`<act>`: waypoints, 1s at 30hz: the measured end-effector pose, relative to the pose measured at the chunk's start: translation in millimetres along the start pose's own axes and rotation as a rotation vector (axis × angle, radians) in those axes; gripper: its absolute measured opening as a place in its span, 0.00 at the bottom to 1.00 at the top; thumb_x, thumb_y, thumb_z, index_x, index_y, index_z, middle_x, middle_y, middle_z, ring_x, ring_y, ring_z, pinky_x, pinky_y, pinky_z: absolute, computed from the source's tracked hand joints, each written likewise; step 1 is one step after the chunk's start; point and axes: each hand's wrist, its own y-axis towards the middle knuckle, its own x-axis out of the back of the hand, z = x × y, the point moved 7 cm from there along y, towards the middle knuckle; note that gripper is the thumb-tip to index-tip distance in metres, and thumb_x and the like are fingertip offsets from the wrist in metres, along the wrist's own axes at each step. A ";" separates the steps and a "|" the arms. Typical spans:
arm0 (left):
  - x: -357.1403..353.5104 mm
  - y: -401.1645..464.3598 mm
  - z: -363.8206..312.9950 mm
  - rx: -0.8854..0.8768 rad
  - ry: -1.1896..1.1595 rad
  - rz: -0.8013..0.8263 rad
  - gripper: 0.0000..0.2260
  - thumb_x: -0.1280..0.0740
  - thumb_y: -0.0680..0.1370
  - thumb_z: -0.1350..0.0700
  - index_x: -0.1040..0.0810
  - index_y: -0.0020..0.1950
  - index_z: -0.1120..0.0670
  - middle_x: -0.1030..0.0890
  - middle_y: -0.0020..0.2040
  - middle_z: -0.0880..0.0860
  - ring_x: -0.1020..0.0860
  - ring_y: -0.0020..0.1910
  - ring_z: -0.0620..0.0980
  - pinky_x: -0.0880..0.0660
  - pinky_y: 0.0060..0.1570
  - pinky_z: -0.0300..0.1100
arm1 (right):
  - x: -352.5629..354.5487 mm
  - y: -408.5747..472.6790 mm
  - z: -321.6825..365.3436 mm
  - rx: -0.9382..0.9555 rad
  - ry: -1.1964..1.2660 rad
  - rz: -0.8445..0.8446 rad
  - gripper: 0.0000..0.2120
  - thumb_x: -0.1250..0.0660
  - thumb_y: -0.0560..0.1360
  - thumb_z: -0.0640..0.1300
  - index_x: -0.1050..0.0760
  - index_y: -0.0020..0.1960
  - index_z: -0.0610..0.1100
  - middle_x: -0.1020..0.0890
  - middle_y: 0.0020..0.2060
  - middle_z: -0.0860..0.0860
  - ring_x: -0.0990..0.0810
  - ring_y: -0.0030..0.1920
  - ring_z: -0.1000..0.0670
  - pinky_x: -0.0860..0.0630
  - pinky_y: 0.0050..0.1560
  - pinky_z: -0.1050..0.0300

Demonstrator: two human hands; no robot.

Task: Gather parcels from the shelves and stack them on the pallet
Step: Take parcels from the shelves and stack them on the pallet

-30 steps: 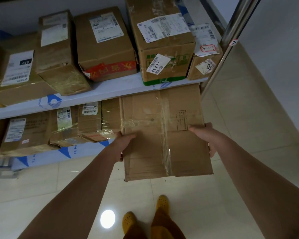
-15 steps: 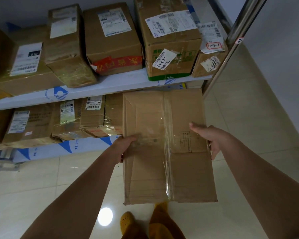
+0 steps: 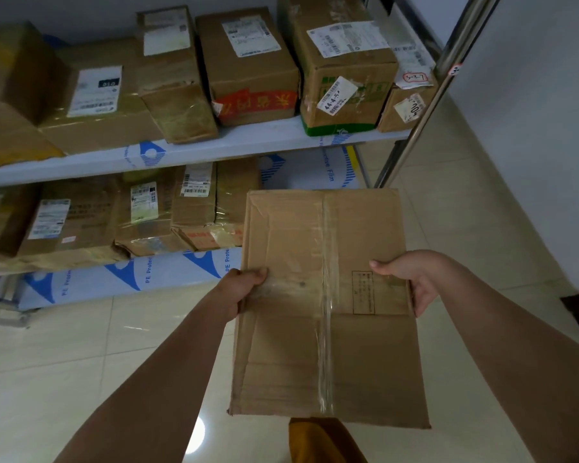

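I hold a flat brown cardboard parcel [image 3: 318, 355] with clear tape down its middle, out in front of the lower shelf and clear of it. My left hand [image 3: 239, 289] grips its left edge, thumb on top. My right hand [image 3: 411, 279] grips its right edge, thumb on top and fingers under. The spot on the lower shelf [image 3: 301, 168] behind the parcel is bare white film. Several more cardboard parcels stand on the upper shelf [image 3: 248, 142], among them a box with red tape [image 3: 248, 61]. No pallet is in view.
Several taped parcels [image 3: 81, 222] fill the left of the lower shelf. A steel shelf post [image 3: 425, 111] slants at the right, with a white wall [image 3: 532, 128] beyond it. Pale floor tiles [image 3: 64, 379] lie below; my leg shows under the parcel.
The parcel has come fully out of the lower shelf toward me, both hands keeping their grip on its edges. The shelf spot behind it is now uncovered.
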 end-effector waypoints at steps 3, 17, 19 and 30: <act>22.1 -14.4 21.3 -0.018 0.031 0.024 0.31 0.25 0.71 0.43 0.26 0.67 0.58 0.20 0.62 0.57 0.21 0.58 0.56 0.22 0.58 0.52 | -16.5 -31.7 -10.8 0.004 -0.113 -0.034 0.49 0.29 0.69 0.64 0.43 0.76 0.33 0.30 0.69 0.34 0.27 0.67 0.33 0.29 0.66 0.36; 196.0 -156.8 103.3 -0.068 0.011 -0.151 0.32 0.31 0.76 0.40 0.31 0.71 0.59 0.27 0.65 0.57 0.28 0.62 0.57 0.29 0.64 0.51 | -171.3 -186.9 3.5 0.239 -0.432 -0.172 0.46 0.33 0.73 0.64 0.41 0.74 0.31 0.27 0.66 0.30 0.24 0.63 0.32 0.24 0.57 0.39; 239.0 -180.0 112.1 -0.100 -0.033 -0.213 0.29 0.32 0.77 0.41 0.30 0.69 0.60 0.26 0.60 0.56 0.27 0.57 0.56 0.29 0.57 0.48 | -208.9 -210.9 19.6 0.307 -0.478 -0.178 0.46 0.32 0.73 0.64 0.41 0.74 0.30 0.27 0.65 0.31 0.23 0.61 0.33 0.22 0.48 0.40; 492.2 -277.5 227.7 -0.151 -0.348 -0.613 0.27 0.31 0.77 0.43 0.27 0.66 0.62 0.22 0.62 0.60 0.23 0.55 0.55 0.27 0.53 0.44 | -466.3 -320.8 131.1 0.641 -0.872 -0.117 0.37 0.32 0.72 0.65 0.31 0.65 0.34 0.19 0.46 0.35 0.17 0.42 0.38 0.18 0.41 0.46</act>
